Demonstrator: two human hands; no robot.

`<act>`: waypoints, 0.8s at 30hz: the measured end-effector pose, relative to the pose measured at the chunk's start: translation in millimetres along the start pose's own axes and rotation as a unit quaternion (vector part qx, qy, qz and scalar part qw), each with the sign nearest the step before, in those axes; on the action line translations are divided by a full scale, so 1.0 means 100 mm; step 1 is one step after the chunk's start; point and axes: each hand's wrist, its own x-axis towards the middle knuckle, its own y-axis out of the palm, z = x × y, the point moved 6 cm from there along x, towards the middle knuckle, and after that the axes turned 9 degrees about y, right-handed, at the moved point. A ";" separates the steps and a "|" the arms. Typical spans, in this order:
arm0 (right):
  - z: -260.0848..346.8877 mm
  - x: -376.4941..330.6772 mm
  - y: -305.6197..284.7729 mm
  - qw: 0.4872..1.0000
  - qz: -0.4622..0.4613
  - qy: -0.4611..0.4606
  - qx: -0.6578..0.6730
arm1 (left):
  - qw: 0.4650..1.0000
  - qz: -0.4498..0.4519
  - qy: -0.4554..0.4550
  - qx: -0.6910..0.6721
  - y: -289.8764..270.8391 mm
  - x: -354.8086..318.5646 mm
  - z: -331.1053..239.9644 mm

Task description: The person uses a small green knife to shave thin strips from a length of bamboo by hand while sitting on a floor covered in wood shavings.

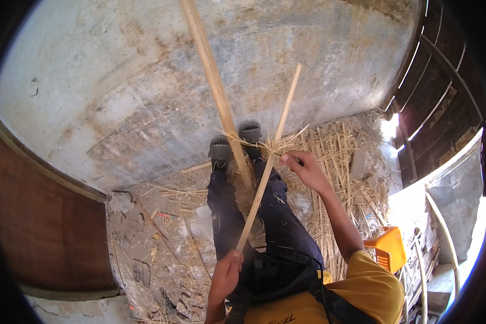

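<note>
A long, pale bamboo strip [263,186] slants up and away in front of my legs. My left hand [227,274] is closed around its near end, low by my waist. Partway along the strip, a tuft of thin curled shavings [275,144] fans out to both sides. My right hand [305,170] is pinched closed against the strip just below that tuft. What lies between its fingertips is too small to make out. Beyond the shavings, the strip's far end stands free in front of the wall.
A thicker bamboo pole [210,67] leans on the stained wall [140,70], its foot between my legs. Straw-like shavings [335,183] and split pieces litter the floor. An orange plastic basket [391,249] sits at my right. At far left is a brown panel [48,216].
</note>
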 end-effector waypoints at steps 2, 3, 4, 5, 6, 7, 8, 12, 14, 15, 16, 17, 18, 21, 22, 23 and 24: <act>0.04 -0.07 0.00 0.999 -0.015 0.006 -0.039 | 0.997 0.001 -0.050 -0.062 0.03 -0.01 0.08; 0.13 -0.15 0.02 0.998 -0.024 0.022 -0.061 | 0.992 0.001 -0.090 -0.089 0.03 -0.01 0.09; 0.21 -0.23 0.03 0.995 -0.034 0.039 -0.082 | 0.985 0.001 -0.131 -0.116 0.05 -0.02 0.08; 0.31 -0.30 0.06 0.995 -0.030 0.019 -0.093 | 0.980 0.014 -0.146 -0.137 0.07 -0.01 0.04; 0.40 -0.36 0.10 0.994 -0.025 -0.001 -0.104 | 0.974 0.026 -0.162 -0.158 0.08 0.01 -0.01; 0.48 -0.41 0.14 0.993 -0.020 -0.020 -0.114 | 0.967 0.039 -0.177 -0.179 0.10 0.02 -0.05; 0.54 -0.46 0.16 0.993 -0.029 -0.039 -0.111 | 0.965 0.045 -0.179 -0.185 0.11 0.06 -0.09; 0.71 -0.60 0.19 0.988 -0.057 -0.092 -0.113 | 0.954 0.073 -0.184 -0.223 0.11 0.12 -0.09; 0.76 -0.63 0.19 0.986 -0.067 -0.096 -0.123 | 0.951 0.081 -0.182 -0.235 0.11 0.13 -0.08; 0.77 -0.65 0.18 0.985 -0.072 -0.093 -0.127 | 0.952 0.081 -0.181 -0.234 0.11 0.14 -0.08; 0.79 -0.66 0.17 0.984 -0.077 -0.091 -0.131 | 0.952 0.080 -0.180 -0.233 0.11 0.14 -0.09; 0.81 -0.67 0.16 0.982 -0.077 -0.086 -0.150 | 0.954 0.077 -0.176 -0.229 0.11 0.14 -0.10; 0.84 -0.68 0.15 0.979 -0.077 -0.082 -0.168 | 0.956 0.073 -0.172 -0.225 0.11 0.13 -0.13; 0.94 -0.71 0.11 0.972 -0.086 -0.078 -0.203 | 0.967 0.053 -0.155 -0.195 0.09 0.09 -0.20; 0.95 -0.71 0.11 0.970 -0.091 -0.079 -0.211 | 0.971 0.045 -0.148 -0.181 0.07 0.07 -0.22; 0.96 -0.71 0.10 0.968 -0.104 -0.092 -0.208 | 0.976 0.041 -0.140 -0.162 0.07 0.06 -0.25; 0.94 -0.70 0.09 0.966 -0.117 -0.105 -0.204 | 0.980 0.036 -0.132 -0.142 0.06 0.04 -0.27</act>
